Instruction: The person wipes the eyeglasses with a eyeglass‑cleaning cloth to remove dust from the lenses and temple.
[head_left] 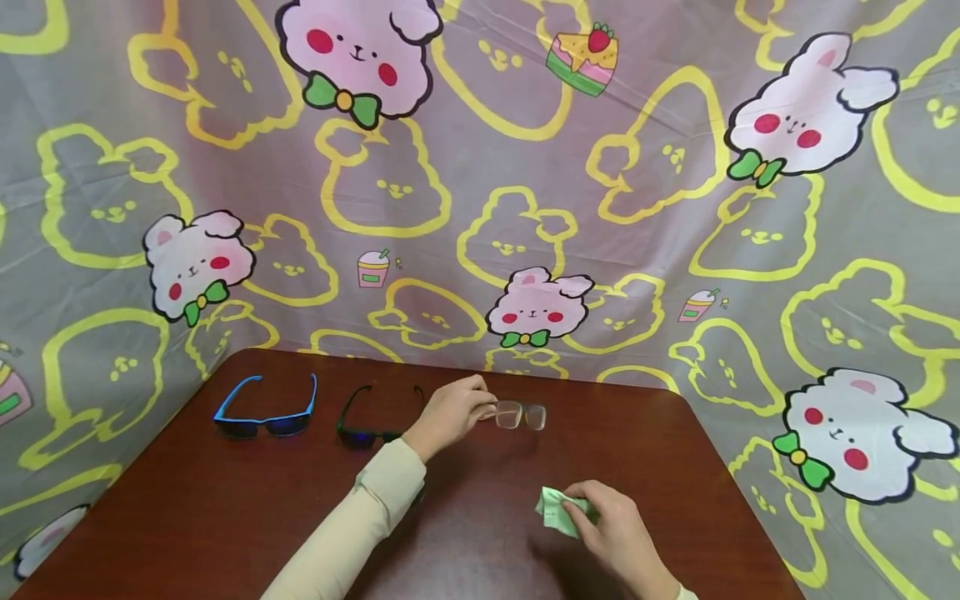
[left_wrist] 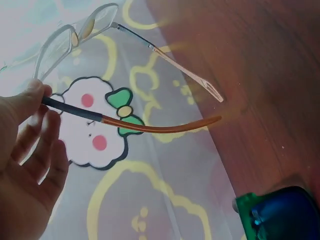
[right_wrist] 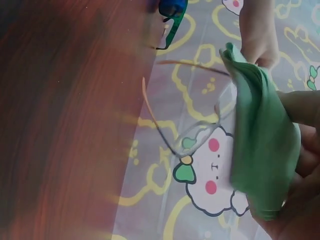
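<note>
My left hand (head_left: 455, 410) pinches a pair of clear-framed eyeglasses (head_left: 521, 415) near the hinge, between thumb and fingertip. In the left wrist view the eyeglasses (left_wrist: 160, 128) have both temples unfolded, dark near the hinges and orange-brown toward the tips. The left hand's other fingers (left_wrist: 47, 150) are loosely bent. Lower and to the right, my right hand (head_left: 622, 529) grips a folded green cloth (head_left: 558, 512) between thumb and fingers. In the right wrist view the cloth (right_wrist: 262, 135) covers part of the eyeglasses behind it; whether they touch cannot be told there, but the head view shows them apart.
Blue-framed sunglasses (head_left: 264, 421) lie unfolded at the table's far left. Dark green-framed sunglasses (head_left: 360, 435) stand beside them, partly hidden by my left hand and forearm. The brown table (head_left: 480, 533) meets a patterned cloth backdrop (head_left: 420, 250) at its far edge.
</note>
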